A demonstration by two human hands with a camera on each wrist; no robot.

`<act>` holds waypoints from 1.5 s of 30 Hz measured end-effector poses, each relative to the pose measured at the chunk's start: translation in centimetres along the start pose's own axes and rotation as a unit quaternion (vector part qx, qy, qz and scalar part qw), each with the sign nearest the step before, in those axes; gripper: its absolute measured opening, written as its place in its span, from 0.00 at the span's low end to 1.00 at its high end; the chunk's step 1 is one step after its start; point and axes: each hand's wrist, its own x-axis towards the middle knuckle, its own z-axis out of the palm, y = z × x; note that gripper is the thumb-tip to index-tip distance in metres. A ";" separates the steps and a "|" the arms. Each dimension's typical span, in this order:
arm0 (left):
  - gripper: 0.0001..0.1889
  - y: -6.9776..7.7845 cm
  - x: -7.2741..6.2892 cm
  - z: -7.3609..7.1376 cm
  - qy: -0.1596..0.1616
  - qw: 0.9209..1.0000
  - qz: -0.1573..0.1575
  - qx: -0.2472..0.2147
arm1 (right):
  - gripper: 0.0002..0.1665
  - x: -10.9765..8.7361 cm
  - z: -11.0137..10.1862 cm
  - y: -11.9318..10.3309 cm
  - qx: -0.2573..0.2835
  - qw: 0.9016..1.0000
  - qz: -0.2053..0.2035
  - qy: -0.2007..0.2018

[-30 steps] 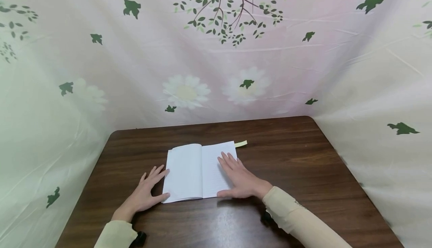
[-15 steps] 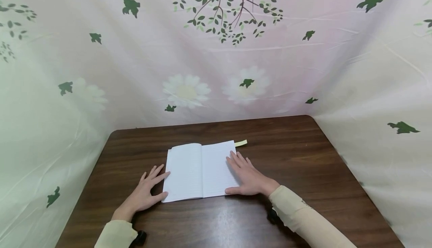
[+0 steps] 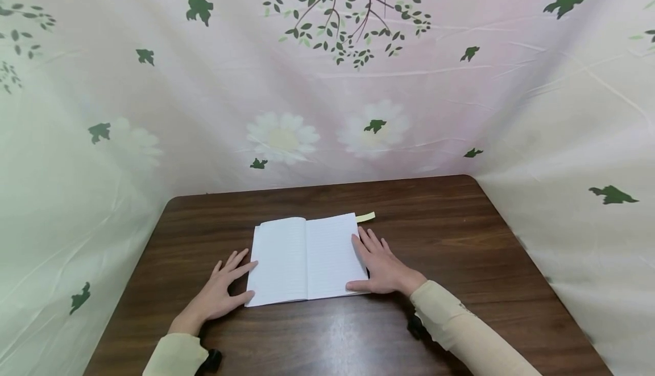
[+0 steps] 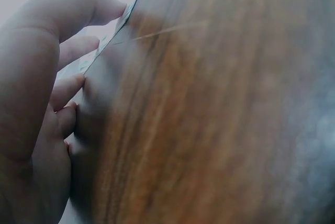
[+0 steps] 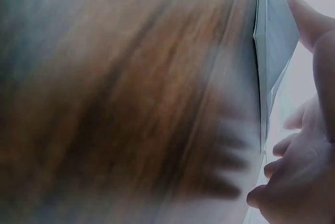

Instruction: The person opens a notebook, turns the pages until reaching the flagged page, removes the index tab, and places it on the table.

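From the head, the book (image 3: 307, 259) lies open near the middle of the table (image 3: 435, 222), white pages up. A pale tab (image 3: 365, 217) pokes out at its top right. The left hand (image 3: 220, 293) is spread wide at the left edge, with its thumb and pointer tip just on the paper. The right hand (image 3: 382, 268) is spread wide at the right edge, with its thumb across the low corner. Both hands grip nothing. To keep the book flat, I think both should press softly and the same amount, near the edges, so no page bends and nothing slides. The left page humps up by the fold, so that spot may need the most care. The table is dark, smooth wood with a shiny patch in front. Behind it hangs a pale cloth (image 3: 327, 89) with leaves and daisies (image 3: 282, 139) on it.

From the left wrist, the thumb tip seems to touch the book's edge. The wood is blurry.

From the right wrist, the thumb is by the page corner, and dark shadows lie on the wood. I cannot tell how hard either hand presses.
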 end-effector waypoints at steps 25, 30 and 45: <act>0.37 0.4 0.1 -0.1 -0.002 1.000 -0.006 0.006 | 0.76 0.1 0.3 0.3 -0.017 0.998 0.054 -0.005; 0.37 0.3 0.0 0.0 -0.001 1.000 -0.007 0.005 | 0.76 0.1 0.3 0.0 -0.015 0.998 0.059 -0.012; 0.36 0.4 -0.2 0.0 0.003 1.000 -0.009 0.003 | 0.75 0.1 0.4 -0.4 -0.021 0.998 0.063 -0.012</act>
